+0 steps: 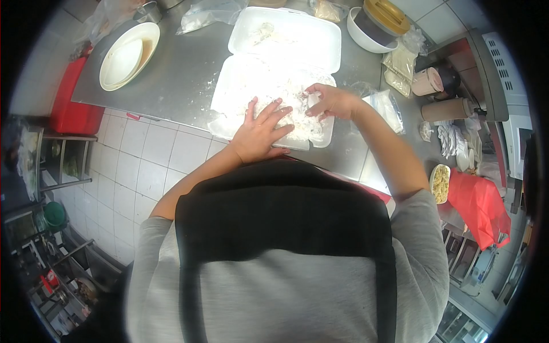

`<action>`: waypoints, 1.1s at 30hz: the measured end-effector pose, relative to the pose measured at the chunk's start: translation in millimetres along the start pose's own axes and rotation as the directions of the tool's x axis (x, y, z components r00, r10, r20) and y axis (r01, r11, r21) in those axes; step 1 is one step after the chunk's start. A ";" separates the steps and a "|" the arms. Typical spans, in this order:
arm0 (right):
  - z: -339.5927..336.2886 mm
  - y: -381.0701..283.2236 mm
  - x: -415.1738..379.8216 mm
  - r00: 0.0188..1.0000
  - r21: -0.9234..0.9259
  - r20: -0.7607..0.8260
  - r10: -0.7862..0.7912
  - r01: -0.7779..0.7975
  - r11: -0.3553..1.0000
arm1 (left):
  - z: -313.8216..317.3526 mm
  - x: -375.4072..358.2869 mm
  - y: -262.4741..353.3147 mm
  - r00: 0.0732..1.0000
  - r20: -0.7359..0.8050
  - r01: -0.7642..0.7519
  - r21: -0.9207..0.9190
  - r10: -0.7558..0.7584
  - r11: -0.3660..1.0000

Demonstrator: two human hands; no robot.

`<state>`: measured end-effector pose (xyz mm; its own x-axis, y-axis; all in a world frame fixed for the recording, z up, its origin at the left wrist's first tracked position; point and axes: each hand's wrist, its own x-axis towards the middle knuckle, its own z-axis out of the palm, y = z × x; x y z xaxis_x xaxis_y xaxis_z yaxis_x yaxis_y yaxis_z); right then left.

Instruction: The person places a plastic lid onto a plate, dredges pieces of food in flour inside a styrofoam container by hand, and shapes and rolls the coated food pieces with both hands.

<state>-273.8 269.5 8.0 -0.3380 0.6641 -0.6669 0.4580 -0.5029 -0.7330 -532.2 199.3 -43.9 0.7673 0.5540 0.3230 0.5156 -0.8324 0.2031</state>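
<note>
An open white foam container lies on the metal counter, its base covered with white flour-like powder. My left hand rests in the powder at the near side, fingers spread and dusted white. At the right side of the base, my right hand curls its thumb and fingers around a powder-coated piece. What lies under the coating cannot be made out.
An oval plate stands at the counter's left. A white bowl with a gold-lidded container sits at the back right. Plastic bags lie right of the foam container. A tray of yellowish food is beside a red bag.
</note>
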 end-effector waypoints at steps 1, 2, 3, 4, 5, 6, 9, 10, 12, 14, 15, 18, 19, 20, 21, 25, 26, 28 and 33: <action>6.0 -3.1 -6.7 0.999 -0.044 -0.053 -0.011 0.009 0.999 | -0.5 0.3 0.1 1.000 -0.025 0.010 -0.013 -0.010 1.000; 10.1 -6.4 -14.1 0.998 -0.051 -0.053 -0.029 0.026 0.998 | -1.4 1.0 0.4 0.998 -0.051 0.019 -0.026 -0.020 0.999; 14.2 -9.8 -22.0 0.998 -0.058 -0.053 -0.046 0.043 0.997 | -2.2 1.7 0.9 0.997 -0.077 0.028 -0.040 -0.031 0.999; 17.5 -10.4 -27.4 0.997 -0.064 -0.053 -0.062 0.059 0.996 | -2.5 3.5 1.2 0.992 -0.120 0.042 -0.044 -0.047 0.998; 20.2 -2.4 -26.3 0.985 -0.133 -0.086 -0.148 0.136 0.982 | -2.2 6.4 1.5 0.985 -0.163 0.057 -0.050 -0.065 0.997; 22.5 10.6 -21.5 0.966 -0.206 -0.111 -0.234 0.208 0.956 | -1.2 9.8 1.9 0.975 -0.207 0.074 -0.057 -0.084 0.996; 36.8 16.2 -29.3 0.910 -0.268 -0.211 -0.356 0.297 0.917 | 4.8 23.6 3.7 0.939 -0.264 0.192 -0.128 -0.220 0.973; 41.6 14.8 -32.2 0.894 -0.265 -0.248 -0.372 0.307 0.914 | 5.3 27.2 3.8 0.935 -0.259 0.215 -0.131 -0.242 0.968; 45.0 20.2 -27.9 0.851 -0.320 -0.282 -0.443 0.352 0.879 | 5.6 32.8 3.8 0.922 -0.250 0.266 -0.141 -0.294 0.954; 44.8 23.7 -27.7 0.860 -0.238 -0.289 -0.422 0.362 0.901 | 8.0 34.4 2.8 0.914 -0.237 0.300 -0.149 -0.329 0.942; 43.9 23.8 -29.0 0.889 -0.126 -0.278 -0.364 0.342 0.931 | 8.9 34.7 2.7 0.911 -0.230 0.314 -0.152 -0.343 0.937; 46.3 19.1 -33.5 0.928 0.100 -0.262 -0.265 0.299 0.949 | 10.4 34.4 2.7 0.896 -0.231 0.342 -0.184 -0.379 0.921; 46.9 17.6 -33.9 0.935 0.158 -0.260 -0.242 0.289 0.944 | 11.3 34.3 2.6 0.892 -0.238 0.346 -0.187 -0.384 0.919; 45.7 19.8 -31.5 0.939 0.221 -0.252 -0.236 0.293 0.930 | 12.1 34.2 1.9 0.889 -0.243 0.348 -0.189 -0.387 0.918; 44.5 25.7 -28.1 0.942 0.285 -0.244 -0.229 0.295 0.912 | 12.7 33.7 1.8 0.887 -0.247 0.349 -0.192 -0.389 0.917; 44.1 28.4 -27.5 0.948 0.412 -0.251 -0.196 0.288 0.864 | 8.7 33.1 1.6 0.891 -0.247 0.346 -0.176 -0.381 0.922; 44.4 28.2 -28.0 0.948 0.444 -0.251 -0.193 0.290 0.848 | 7.3 32.9 2.2 0.896 -0.240 0.343 -0.162 -0.374 0.925; 44.8 27.4 -28.4 0.949 0.506 -0.252 -0.189 0.296 0.810 | 2.8 33.5 1.5 0.922 -0.228 0.283 -0.156 -0.314 0.946; 36.4 26.9 -27.9 0.970 0.516 -0.192 -0.152 0.231 0.825 | 3.6 33.8 0.1 0.962 -0.244 0.081 -0.158 -0.119 0.984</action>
<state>-282.0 217.3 2.1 -0.2399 0.8264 -0.5094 -0.1246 -0.5466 -0.8281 -504.8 218.0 -36.3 0.5842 0.6294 0.5124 0.5096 -0.7758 0.3720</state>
